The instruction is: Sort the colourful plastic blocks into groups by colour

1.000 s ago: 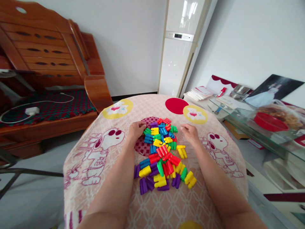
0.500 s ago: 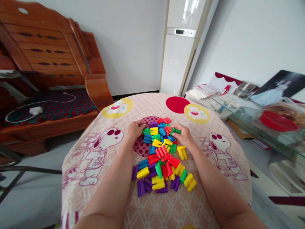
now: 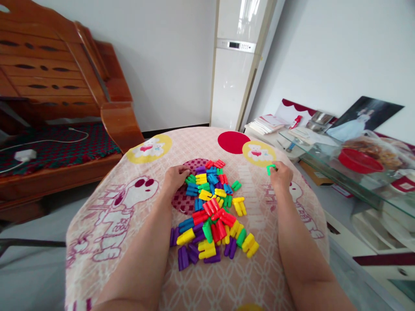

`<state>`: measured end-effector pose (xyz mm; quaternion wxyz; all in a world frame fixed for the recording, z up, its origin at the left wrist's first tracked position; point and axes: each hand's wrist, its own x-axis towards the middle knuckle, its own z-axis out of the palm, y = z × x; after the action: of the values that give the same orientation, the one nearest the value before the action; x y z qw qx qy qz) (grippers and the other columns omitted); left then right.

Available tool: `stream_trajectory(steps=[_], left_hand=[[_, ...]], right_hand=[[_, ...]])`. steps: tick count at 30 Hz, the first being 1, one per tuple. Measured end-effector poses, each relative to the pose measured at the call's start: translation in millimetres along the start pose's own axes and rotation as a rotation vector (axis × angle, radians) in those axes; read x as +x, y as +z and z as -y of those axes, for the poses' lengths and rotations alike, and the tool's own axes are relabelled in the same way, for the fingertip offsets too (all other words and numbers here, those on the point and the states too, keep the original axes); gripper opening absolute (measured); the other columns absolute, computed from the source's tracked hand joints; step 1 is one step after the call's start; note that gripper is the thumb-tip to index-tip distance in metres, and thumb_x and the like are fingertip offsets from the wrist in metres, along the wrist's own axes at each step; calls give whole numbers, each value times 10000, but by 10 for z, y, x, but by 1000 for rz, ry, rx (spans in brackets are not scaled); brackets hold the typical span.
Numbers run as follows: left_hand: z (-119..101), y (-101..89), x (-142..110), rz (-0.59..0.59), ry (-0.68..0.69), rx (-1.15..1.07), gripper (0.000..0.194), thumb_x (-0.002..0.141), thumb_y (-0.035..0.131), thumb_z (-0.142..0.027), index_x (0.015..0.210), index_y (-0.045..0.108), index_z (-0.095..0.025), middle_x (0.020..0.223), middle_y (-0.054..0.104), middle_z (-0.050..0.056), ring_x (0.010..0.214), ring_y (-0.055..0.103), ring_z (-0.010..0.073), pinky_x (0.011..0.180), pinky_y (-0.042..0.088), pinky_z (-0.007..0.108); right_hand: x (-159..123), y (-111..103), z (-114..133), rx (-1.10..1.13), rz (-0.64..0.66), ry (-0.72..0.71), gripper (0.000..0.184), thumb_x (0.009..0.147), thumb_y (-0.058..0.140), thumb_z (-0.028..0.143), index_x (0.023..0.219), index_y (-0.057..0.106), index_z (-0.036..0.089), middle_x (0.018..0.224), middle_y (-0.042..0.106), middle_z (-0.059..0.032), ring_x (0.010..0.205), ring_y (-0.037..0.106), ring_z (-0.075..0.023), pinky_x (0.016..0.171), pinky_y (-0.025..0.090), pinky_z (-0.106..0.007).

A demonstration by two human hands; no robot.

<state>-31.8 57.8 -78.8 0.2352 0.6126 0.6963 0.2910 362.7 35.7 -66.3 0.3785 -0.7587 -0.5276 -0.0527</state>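
Observation:
A heap of several small plastic blocks (image 3: 212, 207) in red, yellow, blue, green and purple lies in the middle of the round table, on its pink cartoon-print cloth (image 3: 123, 216). My left hand (image 3: 175, 177) rests at the heap's far left edge, fingers curled against the blocks there. My right hand (image 3: 281, 173) is off to the right of the heap, over the cloth, pinching one green block (image 3: 269, 169) between its fingertips.
A wooden bench (image 3: 65, 108) with a charger and cable stands to the left. A tall white air conditioner (image 3: 233, 65) is behind the table. At the right, a glass table (image 3: 340, 168) carries a red bowl, papers and a leaning photograph.
My right hand reached into the heap's right side, closed on a green block and carried it out to the right. The left hand stayed at the heap's edge.

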Motion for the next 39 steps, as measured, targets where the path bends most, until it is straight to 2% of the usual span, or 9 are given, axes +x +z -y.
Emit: stream_trajectory(steps=[4, 13, 16, 21, 23, 27, 29, 33, 39], left_hand=[[43, 22, 23, -1, 5, -12, 329, 845, 570, -293, 1082, 767, -176, 846, 770, 58, 743, 686, 193, 662, 493, 242], [29, 15, 10, 4, -15, -26, 323, 839, 571, -287, 1072, 766, -178, 813, 767, 42, 714, 678, 176, 658, 493, 228], [-1, 2, -3, 2, -2, -17, 310, 843, 571, -282, 1049, 774, -171, 835, 771, 45, 722, 675, 174, 666, 483, 228], [-35, -9, -24, -8, 7, 12, 306, 844, 572, -276, 1046, 776, -170, 853, 774, 49, 744, 676, 179, 672, 472, 231], [-39, -9, -29, -5, 2, -5, 317, 848, 565, -281, 1060, 773, -172, 856, 775, 48, 724, 674, 175, 659, 471, 231], [-31, -1, -26, -3, 5, -7, 315, 852, 557, -292, 1044, 776, -171, 871, 777, 51, 709, 671, 174, 658, 474, 234], [-18, 8, -21, -6, 12, -9, 314, 854, 557, -298, 1036, 776, -166, 872, 776, 56, 715, 672, 176, 664, 474, 237], [13, 22, -10, -12, 23, -38, 327, 859, 561, -305, 1059, 771, -154, 905, 778, 68, 736, 678, 179, 672, 475, 237], [-1, 10, -13, -17, 20, -4, 319, 860, 568, -305, 1062, 772, -167, 941, 783, 65, 792, 690, 185, 705, 481, 233]], right_hand=[[-24, 13, -180, -230, 58, -18, 378, 793, 523, 164, 1090, 755, 176, 999, 744, -152, 956, 669, -284, 851, 493, -383], [-8, 33, -228, -233, -20, -22, 486, 779, 492, 137, 1216, 704, 154, 1019, 727, -152, 930, 647, -275, 831, 480, -369], [-40, -8, -179, -299, 72, 20, 503, 794, 488, 117, 1256, 684, 125, 1000, 715, -187, 928, 643, -292, 811, 475, -379], [-76, -69, 164, -128, -66, -128, 403, 792, 562, 198, 1160, 718, 145, 1061, 713, -165, 1004, 616, -283, 874, 474, -383], [-122, -119, 401, 48, 131, -229, 274, 788, 554, 222, 950, 768, 164, 901, 741, -106, 866, 642, -238, 791, 499, -335], [-344, -257, 885, 344, 1051, -396, 219, 769, 605, 316, 756, 778, 181, 587, 677, -4, 548, 603, -160, 532, 455, -247], [-480, -305, 1073, 304, 1227, -482, 172, 745, 648, 283, 770, 791, 190, 581, 679, 7, 525, 599, -149, 514, 427, -236], [-674, -290, 1271, -67, 1039, -711, 251, 634, 780, 204, 884, 801, 224, 728, 743, -24, 691, 670, -210, 582, 416, -257], [-848, -168, 1310, -306, 865, -802, 261, 671, 738, 139, 900, 751, 266, 828, 754, -44, 792, 697, -228, 629, 416, -254]])
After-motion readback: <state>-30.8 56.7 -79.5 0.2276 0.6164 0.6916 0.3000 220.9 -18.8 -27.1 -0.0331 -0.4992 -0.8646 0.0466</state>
